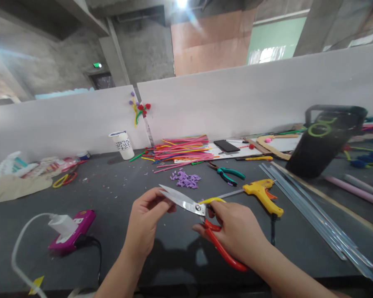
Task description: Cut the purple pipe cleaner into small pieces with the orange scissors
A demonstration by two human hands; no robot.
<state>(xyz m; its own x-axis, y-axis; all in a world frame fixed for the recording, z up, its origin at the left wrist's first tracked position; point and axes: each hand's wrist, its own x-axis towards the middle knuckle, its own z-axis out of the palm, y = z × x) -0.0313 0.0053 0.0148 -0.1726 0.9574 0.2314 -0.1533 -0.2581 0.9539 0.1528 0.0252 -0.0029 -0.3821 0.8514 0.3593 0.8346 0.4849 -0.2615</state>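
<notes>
My right hand [239, 229] grips a pair of scissors [183, 201] with red and yellow handles, their blades slightly apart and pointing left. Close to the blade tips is my left hand [146, 221], its thumb and fingers pinched together; whatever they hold is too small or hidden to name. Just beyond the blades lies a heap of short purple pieces [186, 179] on the dark table [121, 207]. A yellow glue gun [262, 194] rests to the right of the scissors, and pliers with teal handles [228, 173] lie behind it.
Pink and mixed-colour pipe cleaners [183, 150] are piled at the back, near a phone [226, 145] and a paper cup [122, 145]. Clear glue sticks [317, 215] and a black bottle [326, 140] occupy the right. A magenta power strip [87, 219] with cords sits at left.
</notes>
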